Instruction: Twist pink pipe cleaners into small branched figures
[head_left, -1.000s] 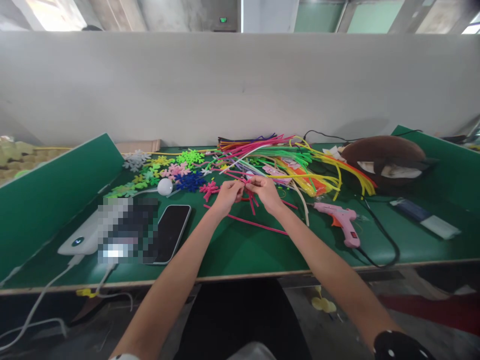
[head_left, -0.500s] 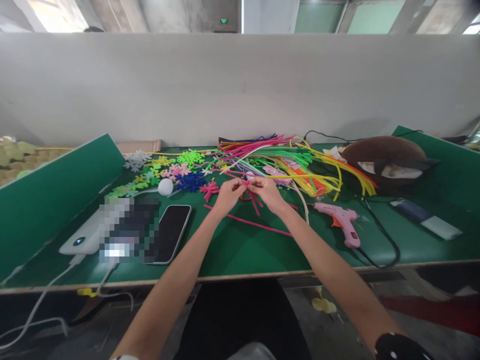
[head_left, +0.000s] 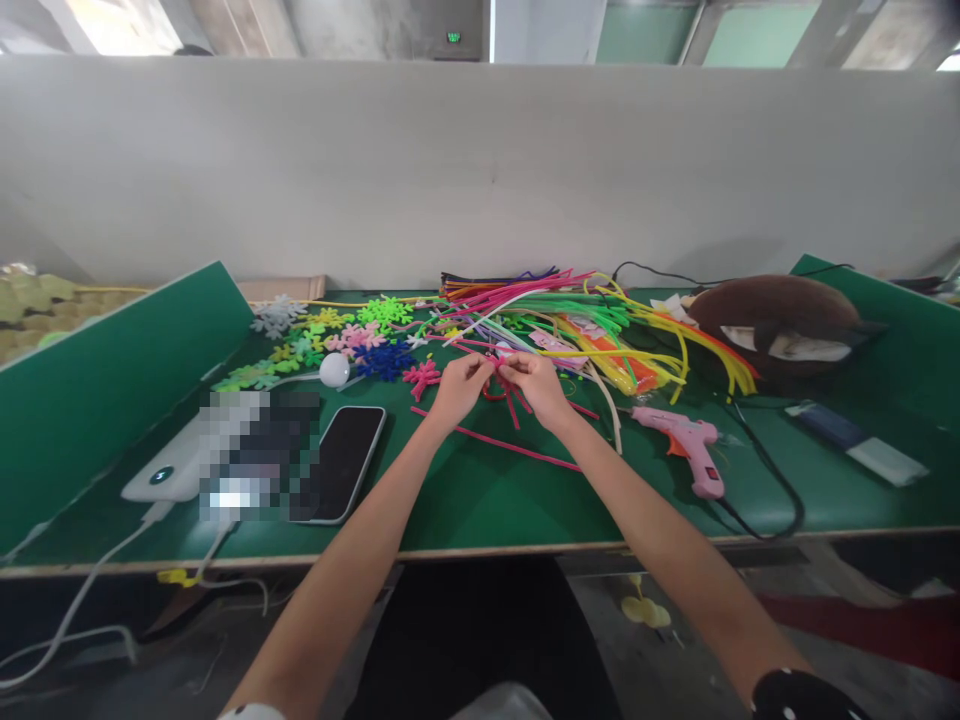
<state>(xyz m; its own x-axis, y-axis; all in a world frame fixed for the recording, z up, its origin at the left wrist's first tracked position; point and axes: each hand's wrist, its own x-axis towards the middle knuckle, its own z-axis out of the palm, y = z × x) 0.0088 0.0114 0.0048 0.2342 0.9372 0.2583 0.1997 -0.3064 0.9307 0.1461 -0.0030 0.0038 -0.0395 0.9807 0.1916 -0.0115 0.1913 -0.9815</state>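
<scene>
Above the table's middle, my left hand (head_left: 463,388) and my right hand (head_left: 538,388) meet with fingertips nearly touching. Both are pinched on a hot-pink pipe cleaner (head_left: 496,368), partly hidden by the fingers. Below the fingers lie short pink pieces and something with a red loop (head_left: 493,390), perhaps scissors, mostly covered. A finished pink pipe-cleaner snowflake (head_left: 422,377) rests just left of my left hand. One long pink pipe cleaner (head_left: 517,449) stretches across the green table under my wrists.
Colourful pipe-cleaner snowflakes (head_left: 383,360) lie at the back left, and bundles of pipe cleaners (head_left: 525,290) behind my hands. A pink glue gun (head_left: 686,440) with a black cord is on the right. A phone (head_left: 349,465) and a white power bank (head_left: 180,460) lie left. Green side panels (head_left: 135,390) flank the table.
The view has shifted slightly. Both hands keep their pinch on the pink pipe cleaner, with only a tiny change in the fingers.
</scene>
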